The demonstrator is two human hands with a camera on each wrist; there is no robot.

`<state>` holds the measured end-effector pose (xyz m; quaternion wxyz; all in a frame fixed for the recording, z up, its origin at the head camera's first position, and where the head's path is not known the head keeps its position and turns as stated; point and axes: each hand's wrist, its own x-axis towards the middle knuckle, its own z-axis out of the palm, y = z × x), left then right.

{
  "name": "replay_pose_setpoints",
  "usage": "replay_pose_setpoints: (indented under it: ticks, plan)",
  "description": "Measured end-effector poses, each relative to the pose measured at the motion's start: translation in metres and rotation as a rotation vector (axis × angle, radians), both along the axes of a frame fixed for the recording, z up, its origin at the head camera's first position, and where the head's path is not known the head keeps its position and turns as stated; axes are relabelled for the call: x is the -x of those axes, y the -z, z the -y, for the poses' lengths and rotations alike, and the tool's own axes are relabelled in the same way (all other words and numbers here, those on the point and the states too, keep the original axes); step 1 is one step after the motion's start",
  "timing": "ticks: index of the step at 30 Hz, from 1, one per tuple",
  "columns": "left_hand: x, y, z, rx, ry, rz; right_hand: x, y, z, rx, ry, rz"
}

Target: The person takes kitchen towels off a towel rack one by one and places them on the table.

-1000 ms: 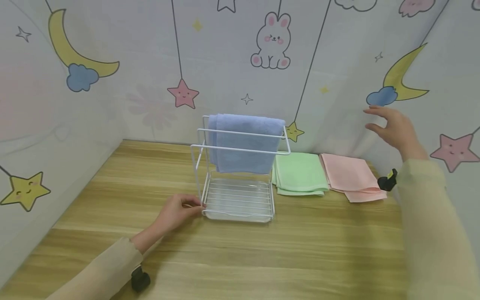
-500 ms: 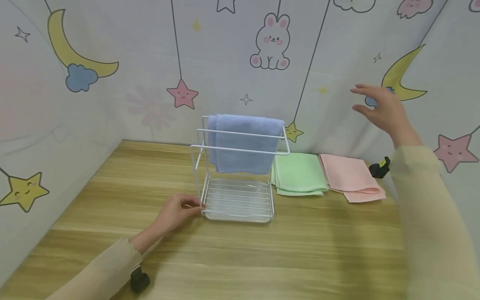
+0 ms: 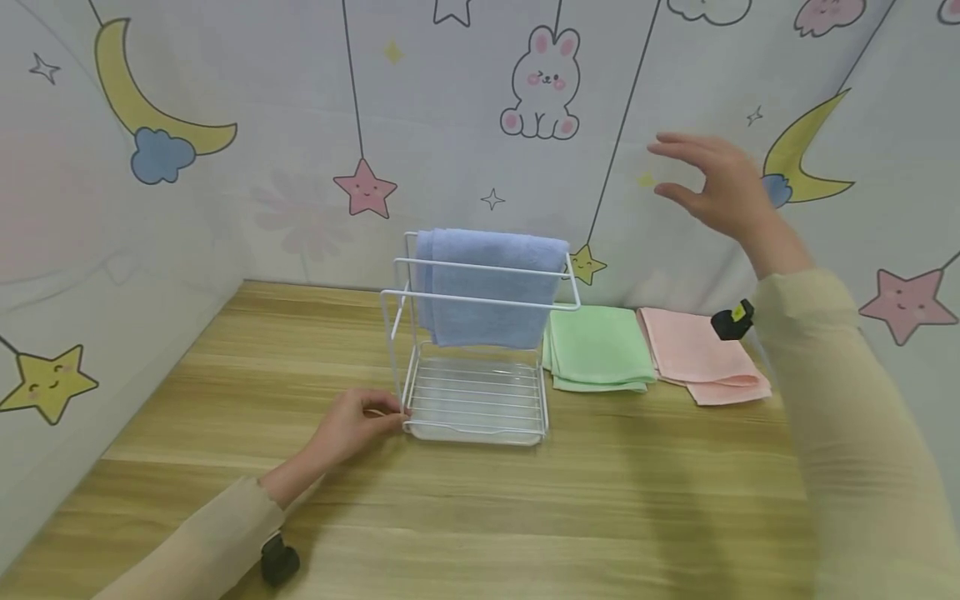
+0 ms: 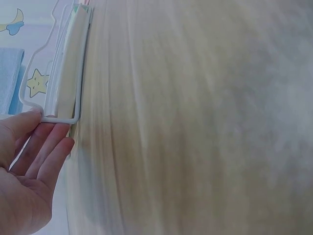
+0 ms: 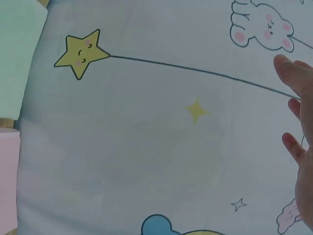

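I see soft light, a faint shadow on the table (image 3: 480, 517) below the right hand (image 3: 723, 182), and a hazy left wrist view.

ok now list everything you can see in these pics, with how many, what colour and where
rack: 1, white, standing on the table
tray: 1, clear to whitish, under the rack's base wires
towel: 1, blue, hung over the rack's back bar
green cloth: 1, green, folded on the table right of the rack
pink cloth: 1, pink, folded right of the green cloth
table: 1, wood-brown, under it all
printed walls: at least 2, whitish with coloured prints, behind and beside the table
wrist cameras: 2, black, one at each sleeve
sleeves: 2, cream, on both arms
left hand: 1, bare, pinching the rack's front left corner
right hand: 1, bare, raised before the wall, holding nothing
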<state>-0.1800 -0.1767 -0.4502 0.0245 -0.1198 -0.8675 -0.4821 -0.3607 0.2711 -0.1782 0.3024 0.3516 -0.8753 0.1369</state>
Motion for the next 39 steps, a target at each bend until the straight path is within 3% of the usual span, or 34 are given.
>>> replay_pose_setpoints:
  ticks: [15,26,39]
  plan:
    - [-0.001,-0.003,0.000,-0.002,0.004,0.006,-0.015,-0.009,0.068,-0.068,-0.164,-0.051]
    - [0.000,0.000,0.000,-0.003,0.003,-0.010,-0.029,0.005,0.109,-0.089,-0.341,-0.054]
    - [0.000,0.002,0.000,-0.005,0.011,-0.004,-0.040,0.024,0.135,-0.149,-0.397,0.068]
